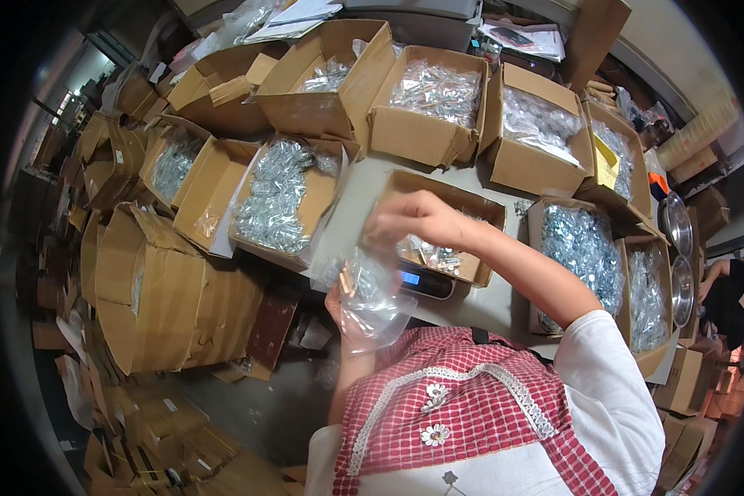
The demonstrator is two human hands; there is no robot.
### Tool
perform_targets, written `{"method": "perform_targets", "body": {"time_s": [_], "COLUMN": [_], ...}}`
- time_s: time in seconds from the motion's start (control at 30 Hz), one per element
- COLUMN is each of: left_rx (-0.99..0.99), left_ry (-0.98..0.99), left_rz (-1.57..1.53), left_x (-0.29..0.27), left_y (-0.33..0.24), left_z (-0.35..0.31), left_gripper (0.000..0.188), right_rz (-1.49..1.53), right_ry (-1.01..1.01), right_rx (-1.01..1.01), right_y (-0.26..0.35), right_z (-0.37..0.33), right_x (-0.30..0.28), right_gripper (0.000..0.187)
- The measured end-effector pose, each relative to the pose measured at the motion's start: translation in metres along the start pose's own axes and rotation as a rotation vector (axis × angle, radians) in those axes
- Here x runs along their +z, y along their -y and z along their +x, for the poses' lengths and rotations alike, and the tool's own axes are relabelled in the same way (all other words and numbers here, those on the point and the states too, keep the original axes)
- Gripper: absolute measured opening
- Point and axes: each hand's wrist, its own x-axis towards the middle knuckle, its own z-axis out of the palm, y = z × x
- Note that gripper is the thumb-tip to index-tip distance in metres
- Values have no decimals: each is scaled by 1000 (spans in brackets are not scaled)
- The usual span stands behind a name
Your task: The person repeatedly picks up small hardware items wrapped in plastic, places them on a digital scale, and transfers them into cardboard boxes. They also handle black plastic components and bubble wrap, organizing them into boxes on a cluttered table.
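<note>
My left hand is wrapped round a clear plastic bag, near the front edge of the table. Slim tan pieces show beside its fingers; their kind is unclear. Just above the bag's mouth is my right hand, its fingers bunched and pointing down, smeared by motion. Whatever they hold is hidden. Under my right forearm stands an open cardboard box with small metal and whitish parts inside. A scale with a lit blue display sits in front of that box.
Open cartons ring the table: one of bagged metal parts at left, one of bluish bagged parts at right, several behind. A tall carton stands at far left. Round metal dishes lie at right. Another person is at the far right.
</note>
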Motion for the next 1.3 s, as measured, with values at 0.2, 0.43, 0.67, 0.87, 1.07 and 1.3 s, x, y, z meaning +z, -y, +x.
{"method": "perform_targets", "body": {"time_s": [0.2, 0.43, 0.67, 0.87, 1.07, 1.3], "left_rx": [-63, -120, -113, -26, 27, -145], "left_ry": [95, 35, -180, -316, -320, -70], "left_rz": [-84, 32, 658, 357, 258, 44], "left_x": [-19, -3, 11, 1, -5, -12], "left_y": [5, 19, 45, 38, 29, 17], "left_z": [-5, -15, -18, -16, -24, -23], "left_gripper": [60, 61, 50, 46, 50, 36], "right_rz": [-1325, -572, -532, -1328, -1400, -473], "right_ry": [168, -306, 66, 228, 183, -412], "right_rx": [-45, -57, -117, 4, -264, 109], "right_y": [-76, -31, 31, -17, -77, -30], "right_z": [-9, -17, -33, -29, -52, -57], "right_x": [-19, -32, -3, -58, -76, -68], "right_gripper": [37, 32, 27, 52, 60, 52]}}
